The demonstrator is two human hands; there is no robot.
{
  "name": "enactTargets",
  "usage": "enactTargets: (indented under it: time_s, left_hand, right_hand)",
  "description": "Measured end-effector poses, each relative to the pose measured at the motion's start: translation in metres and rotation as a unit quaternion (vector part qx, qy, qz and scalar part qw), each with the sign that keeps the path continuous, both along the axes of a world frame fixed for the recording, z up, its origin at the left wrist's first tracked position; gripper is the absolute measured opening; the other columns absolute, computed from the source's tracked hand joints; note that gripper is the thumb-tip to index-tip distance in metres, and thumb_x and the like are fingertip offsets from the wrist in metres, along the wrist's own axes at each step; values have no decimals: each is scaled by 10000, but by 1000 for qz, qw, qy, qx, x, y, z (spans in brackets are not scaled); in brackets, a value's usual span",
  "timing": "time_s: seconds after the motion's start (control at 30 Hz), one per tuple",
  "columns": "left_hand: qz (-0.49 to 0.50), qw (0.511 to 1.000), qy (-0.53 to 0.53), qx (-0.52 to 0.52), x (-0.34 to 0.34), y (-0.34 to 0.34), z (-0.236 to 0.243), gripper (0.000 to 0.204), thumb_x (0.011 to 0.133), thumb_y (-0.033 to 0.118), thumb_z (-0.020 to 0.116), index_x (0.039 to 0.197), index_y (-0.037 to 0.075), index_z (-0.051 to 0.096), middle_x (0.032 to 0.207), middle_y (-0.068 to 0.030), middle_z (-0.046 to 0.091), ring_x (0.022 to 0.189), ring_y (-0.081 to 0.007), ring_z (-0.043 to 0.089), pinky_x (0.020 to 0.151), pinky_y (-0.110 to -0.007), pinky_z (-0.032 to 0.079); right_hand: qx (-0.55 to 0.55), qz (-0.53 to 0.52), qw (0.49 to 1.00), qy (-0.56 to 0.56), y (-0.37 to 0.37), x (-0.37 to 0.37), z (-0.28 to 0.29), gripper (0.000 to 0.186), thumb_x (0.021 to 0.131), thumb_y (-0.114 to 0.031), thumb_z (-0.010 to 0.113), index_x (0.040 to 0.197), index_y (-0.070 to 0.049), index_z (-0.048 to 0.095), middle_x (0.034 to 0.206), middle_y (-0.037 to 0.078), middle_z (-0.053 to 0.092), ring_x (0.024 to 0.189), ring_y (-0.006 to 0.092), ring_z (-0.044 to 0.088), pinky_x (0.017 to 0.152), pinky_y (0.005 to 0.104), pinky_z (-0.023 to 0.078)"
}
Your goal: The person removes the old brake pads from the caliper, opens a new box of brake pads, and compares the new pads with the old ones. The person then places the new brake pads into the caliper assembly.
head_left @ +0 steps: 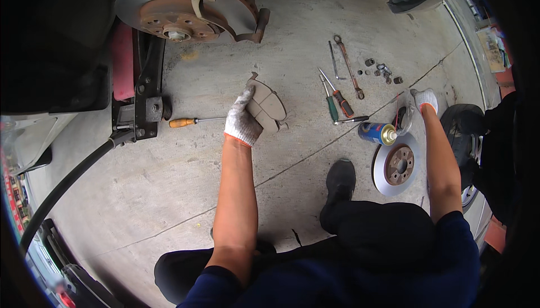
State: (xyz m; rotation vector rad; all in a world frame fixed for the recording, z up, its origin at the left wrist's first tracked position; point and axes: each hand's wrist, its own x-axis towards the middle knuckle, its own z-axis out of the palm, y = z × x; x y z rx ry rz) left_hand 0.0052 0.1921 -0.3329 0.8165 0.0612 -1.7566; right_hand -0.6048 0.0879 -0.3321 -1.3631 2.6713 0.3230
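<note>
My left hand [242, 118], in a white knit glove with a grey, dirtied palm side, is closed on the edge of a brake pad [265, 104]. The pad's flat tan face shows, with metal clips at its ends. Out to the right, my gloved right hand [426, 99] is closed on what looks like a clear plastic bag [409, 118]; its fingertips are partly hidden. Beside that bag lie a blue spray can [377, 133] on its side and a loose brake disc [381, 175] flat on the floor.
A rusty brake disc [152, 9] is mounted on the raised car, above a jack [147, 118] with a black hose. An orange-handled screwdriver [183, 122] lies beside it. Screwdrivers [342, 103], a wrench [350, 67] and several sockets [369, 62] lie ahead. A tyre [458, 125] is at right.
</note>
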Motion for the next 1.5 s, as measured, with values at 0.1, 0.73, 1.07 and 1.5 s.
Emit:
enactTargets:
  time_s: [0.1, 0.73, 1.07, 1.5]
  left_hand:
    - [-10, 999, 31, -41, -13, -10, 17, 367, 997, 332, 654, 1247, 66, 622, 1115, -144, 723, 1076, -326, 701, 933, -528, 597]
    - [38, 980, -194, -5, -8, -6, 72, 422, 1011, 333, 696, 1292, 25, 630, 1154, -127, 715, 982, -225, 714, 822, -376, 619]
    - [-89, 857, -508, 18, -22, -15, 91, 726, 1036, 590, 564, 1461, 2, 544, 1347, -183, 655, 1214, -272, 620, 1047, -387, 487]
    - [68, 929, 226, -283, 30, -7, 76, 238, 1002, 275, 607, 1100, 70, 678, 1106, -133, 684, 1186, -321, 618, 919, -509, 596]
  right_hand:
    - [-167, 157, 971, -73, -24, 86, 90, 636, 911, -476, 697, 1308, 18, 643, 1250, 274, 702, 1156, 430, 680, 1012, 478, 531]
    - [5, 245, 768, -592, 54, 451, 117, 716, 916, -543, 754, 1293, 53, 631, 1075, 167, 728, 891, 237, 709, 791, 371, 573]
    - [113, 25, 630, -768, 55, 436, 110, 815, 875, -553, 802, 1339, 79, 582, 1192, 156, 717, 999, 232, 731, 926, 396, 601]
    - [143, 50, 613, -775, 68, 424, 143, 509, 904, -399, 824, 1166, -3, 639, 942, 118, 720, 781, 195, 718, 593, 319, 578]
